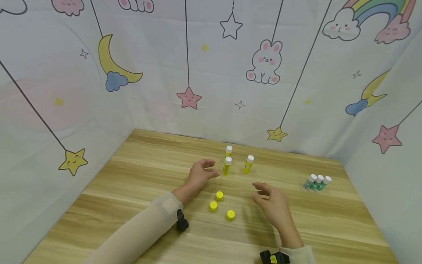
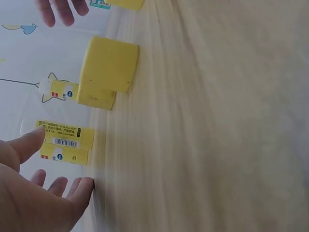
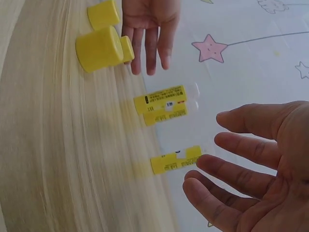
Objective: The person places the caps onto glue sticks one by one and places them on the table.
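Observation:
My left hand [image 1: 202, 173] is held over the table with fingers apart, right beside a yellow-labelled tube with a white top [image 1: 226, 167]. Behind that tube stands a matching one [image 1: 228, 150], partly hidden by it. A third yellow tube [image 1: 248, 165] stands upright a little to the right. My right hand [image 1: 274, 206] hovers with loosely bent, spread fingers, in front of the third tube and to its right; its palm [image 3: 289, 164] shows in the right wrist view. Between the hands and closer to me are three short yellow cap-like cylinders [image 1: 219, 196]. Neither hand holds anything.
Three green-labelled tubes with white tops [image 1: 319, 182] stand close together at the right of the wood-grain table [image 1: 138, 172]. A white curtain [image 1: 158, 73] printed with stars, moons and rabbits hangs behind and along both sides.

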The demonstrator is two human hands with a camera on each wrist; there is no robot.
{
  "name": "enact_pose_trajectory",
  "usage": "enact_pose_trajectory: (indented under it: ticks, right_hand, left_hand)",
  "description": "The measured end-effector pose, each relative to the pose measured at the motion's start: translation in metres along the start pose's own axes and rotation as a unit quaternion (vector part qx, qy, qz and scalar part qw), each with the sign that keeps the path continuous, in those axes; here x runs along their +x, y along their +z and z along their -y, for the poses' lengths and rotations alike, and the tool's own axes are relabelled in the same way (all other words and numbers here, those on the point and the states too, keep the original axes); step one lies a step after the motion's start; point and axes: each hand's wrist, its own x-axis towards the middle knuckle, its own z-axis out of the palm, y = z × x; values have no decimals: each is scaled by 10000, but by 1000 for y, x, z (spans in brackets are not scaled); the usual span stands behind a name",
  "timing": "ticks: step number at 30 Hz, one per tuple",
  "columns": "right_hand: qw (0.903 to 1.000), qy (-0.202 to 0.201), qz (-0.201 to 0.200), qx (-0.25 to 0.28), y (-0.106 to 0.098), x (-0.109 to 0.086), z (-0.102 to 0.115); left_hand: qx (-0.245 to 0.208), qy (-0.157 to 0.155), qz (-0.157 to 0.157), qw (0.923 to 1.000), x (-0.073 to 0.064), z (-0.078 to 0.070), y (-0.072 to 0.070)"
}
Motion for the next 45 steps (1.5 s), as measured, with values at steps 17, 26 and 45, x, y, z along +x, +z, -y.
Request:
enact_pose_trajectory:
  ticks: [17, 26, 45]
  right_hand:
    - [9995, -269, -8, 159, 21, -7, 14]
    - [9987, -261, 100, 424, 26, -9, 16]
    - [9978, -353, 316, 462, 30, -9, 19]
  left_hand:
    - [441, 183, 266, 9985, 21, -5, 9]
    - [465, 282, 391, 9978, 27, -5, 16]
    - [589, 376, 702, 9951, 33, -2, 23]
